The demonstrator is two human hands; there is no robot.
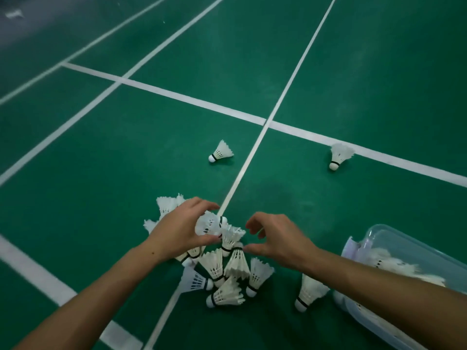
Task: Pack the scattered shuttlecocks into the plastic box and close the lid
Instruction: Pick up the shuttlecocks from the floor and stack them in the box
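Your left hand (182,229) grips one white shuttle (209,224), cork pointing right. Below both hands lies the pile (227,274), feathered and jumbled. Your right hand (275,238) hovers with fingers curled, holding nothing. The box (394,245) sits far right, nearer your right arm.
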